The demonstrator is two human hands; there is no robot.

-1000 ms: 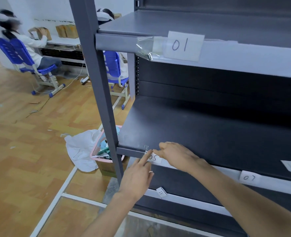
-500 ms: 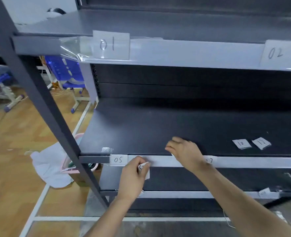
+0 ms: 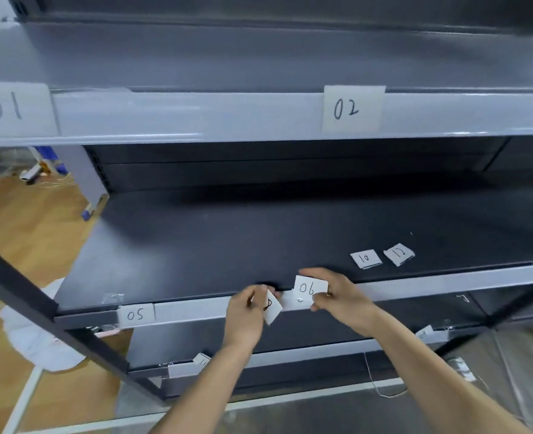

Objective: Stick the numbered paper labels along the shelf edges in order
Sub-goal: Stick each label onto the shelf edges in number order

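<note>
Label 06 (image 3: pixel 309 288) is held against the middle shelf edge (image 3: pixel 440 278) by the right hand (image 3: pixel 337 296).
A second paper label (image 3: pixel 273 308), its number unreadable, is pinched in the left hand (image 3: pixel 246 311), at 9 o'clock from label 06; both hands are narrowly closed. Three labels are stuck on edges: 01 (image 3: pixel 8 108), 02 (image 3: pixel 351 108), 05 (image 3: pixel 136 314). Two loose labels, 10 (image 3: pixel 365 258) and 12 (image 3: pixel 399 253), lie on the shelf at 1 o'clock.

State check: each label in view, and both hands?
label 01: stuck on upper shelf edge
label 02: stuck on upper shelf edge
label 05: stuck on middle shelf edge
label 06: held at the edge by right hand
labels 10 and 12: loose on shelf
left hand: holds another label
</note>
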